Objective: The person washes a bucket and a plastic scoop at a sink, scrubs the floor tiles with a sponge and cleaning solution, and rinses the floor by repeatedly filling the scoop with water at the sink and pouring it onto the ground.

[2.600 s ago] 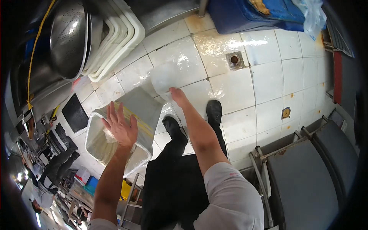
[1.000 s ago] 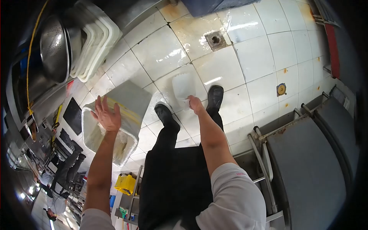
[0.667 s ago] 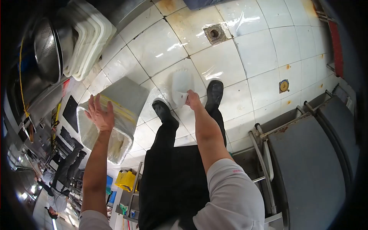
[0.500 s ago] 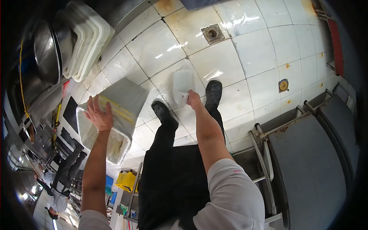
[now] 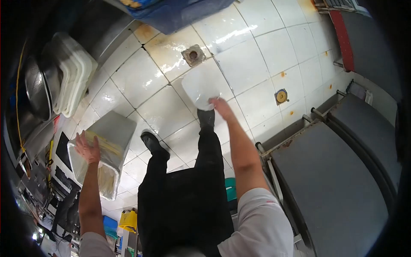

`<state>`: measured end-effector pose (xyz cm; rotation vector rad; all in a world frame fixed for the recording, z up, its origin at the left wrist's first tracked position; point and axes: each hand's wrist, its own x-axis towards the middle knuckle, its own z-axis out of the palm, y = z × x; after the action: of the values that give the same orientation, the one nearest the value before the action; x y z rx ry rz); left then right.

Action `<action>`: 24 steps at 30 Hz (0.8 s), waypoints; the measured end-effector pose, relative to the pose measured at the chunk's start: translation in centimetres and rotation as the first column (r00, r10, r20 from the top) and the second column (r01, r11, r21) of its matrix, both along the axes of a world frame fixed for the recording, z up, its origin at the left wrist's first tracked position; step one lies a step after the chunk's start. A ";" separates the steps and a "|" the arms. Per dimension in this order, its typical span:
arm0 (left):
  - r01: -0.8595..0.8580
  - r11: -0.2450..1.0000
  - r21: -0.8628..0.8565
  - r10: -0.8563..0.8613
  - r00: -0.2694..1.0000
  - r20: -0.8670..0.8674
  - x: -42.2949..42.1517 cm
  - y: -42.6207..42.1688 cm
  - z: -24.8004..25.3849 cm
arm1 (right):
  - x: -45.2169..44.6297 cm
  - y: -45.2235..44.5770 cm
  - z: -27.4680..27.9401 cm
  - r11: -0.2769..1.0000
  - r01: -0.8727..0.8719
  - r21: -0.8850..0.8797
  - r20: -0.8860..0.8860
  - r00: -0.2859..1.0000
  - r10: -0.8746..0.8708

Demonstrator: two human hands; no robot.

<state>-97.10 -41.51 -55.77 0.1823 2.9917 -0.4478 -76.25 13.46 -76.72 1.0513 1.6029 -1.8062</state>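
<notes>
My right hand (image 5: 220, 108) grips the edge of a translucent white plastic container (image 5: 199, 88), held above the wet floor just beyond my right shoe (image 5: 206, 119). The container's inside is hard to make out. On the left, a large grey bin (image 5: 115, 128) leans over, its mouth toward me. A clear plastic liner (image 5: 114, 182) is folded over its rim. My left hand (image 5: 87, 149) lies on the bin's upper side by the rim, fingers spread, near a yellowish band (image 5: 105, 144). Something pale shows inside the bin, too unclear to name.
A floor drain (image 5: 193, 55) lies beyond the container, before a blue tub (image 5: 184, 15). White trays (image 5: 75, 73) and a metal bowl (image 5: 37, 88) stand at left. Grey metal panels (image 5: 329, 184) run along the right. A yellow bucket (image 5: 128, 220) is behind me.
My right hand has moved the container away from between my feet, toward the drain. The view has shifted, showing more of the blue tub. My left hand stays on the bin.
</notes>
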 end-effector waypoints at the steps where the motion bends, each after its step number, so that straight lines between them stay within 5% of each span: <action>1: 0.021 1.000 -0.011 -0.021 1.000 0.013 0.0 0.3 0.2 | 0.0 2.7 0.8 1.000 0.005 0.023 0.034 0.999 -0.005; 6: -0.010 0.995 -0.094 0.014 0.999 0.050 0.2 1.2 0.3 | -1.2 15.0 2.1 0.997 0.051 0.058 0.052 0.997 -0.055; 11: -0.059 0.969 -0.239 0.096 0.985 0.146 3.0 7.9 1.3 | -6.0 24.4 1.7 0.794 -0.316 0.519 0.226 0.947 0.229; 16: 0.053 0.997 -0.064 -0.034 0.963 0.266 7.7 12.4 1.0 | -12.0 30.7 -2.0 0.500 -0.524 0.689 0.351 0.845 0.403; 24: 0.018 1.000 0.008 -0.020 0.937 0.350 13.8 13.6 4.3 | -22.2 31.5 -3.3 0.394 -0.592 0.703 0.393 0.785 0.479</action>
<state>-83.34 -27.88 -51.50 0.2620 2.6429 -0.3654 -98.45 44.93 -80.07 0.7651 2.3920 -0.4916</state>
